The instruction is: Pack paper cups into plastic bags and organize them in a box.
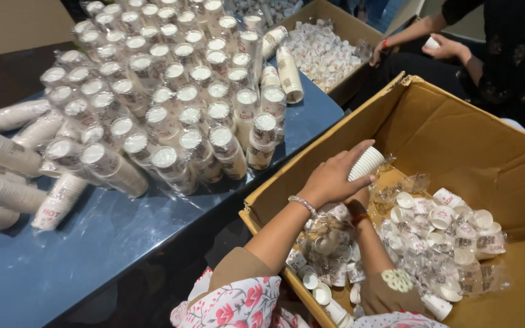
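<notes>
My left hand (330, 180), with a beaded bracelet at the wrist, is closed around a short stack of white ribbed paper cups (366, 163), held tilted over the near left corner of a big open cardboard box (457, 140). My right hand (357, 201) sits just under the left one and is mostly hidden, so its grip is unclear. Below both hands lie loose small white cups and crumpled clear plastic wrap (326, 249). A larger heap of cups (451, 234) lies further right in the box.
A blue table (92, 249) on the left carries many plastic-wrapped sleeves of cups (171, 103), some upright, some lying down. Behind it a second cardboard box (360, 30) holds small white cups. Another person's hands (442, 45) work at the top right.
</notes>
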